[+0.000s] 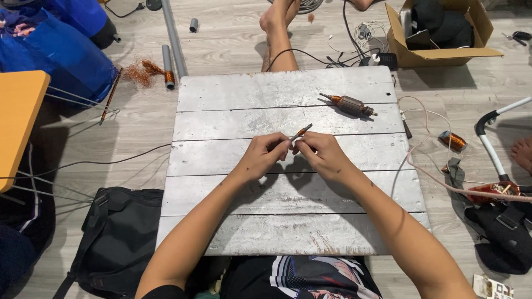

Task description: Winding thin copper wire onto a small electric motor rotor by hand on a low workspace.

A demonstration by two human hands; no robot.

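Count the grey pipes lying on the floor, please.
3: a long pipe left of the board, a shorter pipe beside it, a small stub farther back. Bags may hide more.

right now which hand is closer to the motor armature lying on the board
Right. The right hand sits below and a little left of the armature; the left hand is farther left. Both pinch a small copper-tipped piece.

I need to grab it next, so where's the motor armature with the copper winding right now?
In the head view, the motor armature lies on the grey board, far right side, beyond the right hand and apart from it.
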